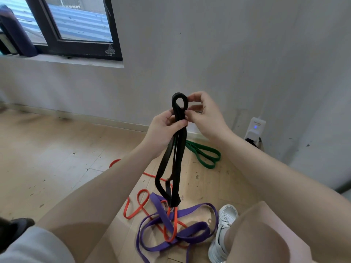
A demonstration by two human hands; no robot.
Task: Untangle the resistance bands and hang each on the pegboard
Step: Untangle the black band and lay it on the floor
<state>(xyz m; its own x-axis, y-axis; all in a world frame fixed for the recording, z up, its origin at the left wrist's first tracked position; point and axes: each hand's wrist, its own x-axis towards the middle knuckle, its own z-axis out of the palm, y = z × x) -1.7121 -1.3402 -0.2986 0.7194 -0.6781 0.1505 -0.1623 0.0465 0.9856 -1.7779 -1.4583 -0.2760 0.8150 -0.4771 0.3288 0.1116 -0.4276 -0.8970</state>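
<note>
Lying nearest, at six o'clock on the pale wood floor, a flat purple band loops in a tangle with a thin orange band, beside a white sneaker. Above them, a wide matte black band hangs doubled, hooked through the orange one. The left hand grips its strands; the right hand pinches its top loop. Farther, at two o'clock, a green band lies by the grey wall.

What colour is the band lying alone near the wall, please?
Green band, clearest in the head view.
</note>
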